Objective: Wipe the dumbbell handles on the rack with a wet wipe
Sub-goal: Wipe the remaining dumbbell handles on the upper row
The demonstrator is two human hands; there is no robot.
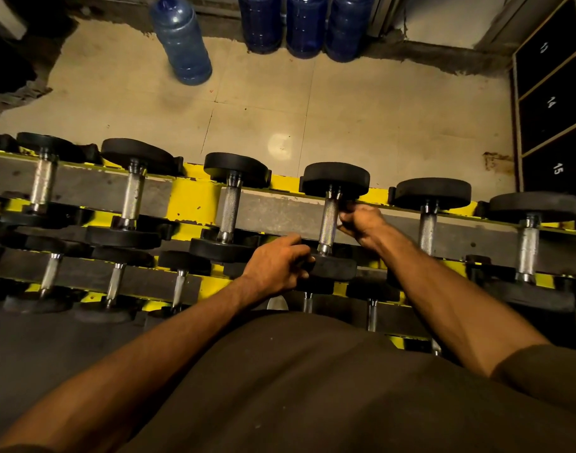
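Step in hand, as I judge it: wiping the handle (pixel 328 220) of the fourth dumbbell (pixel 335 179) from the left on the top tier of the yellow rack (pixel 195 201). The dumbbell lies in its cradle, handle running away from the person.

The right hand (pixel 362 223) has its fingers curled against the handle's right side, near the far end. No wet wipe shows, so I cannot tell whether one is inside the grip. The left hand (pixel 277 263) grips the edge of the near head (pixel 337 266), probably to steady it.

The next move likely calls for dragging the grip down the knurled length and round the underside, the left hand holding so the dumbbell doesn't roll. After that, shift to a neighbouring handle.

Counts:
- Top tier: six dumbbells in view.
- Lower tier: about seven smaller handles, partly hidden by arms and body.
- Blue water jugs (pixel 182 44) on the floor (pixel 345 119) beyond the rack: four, one of them apart on the left.
- Numbered locker doors (pixel 551 103) at right: three.
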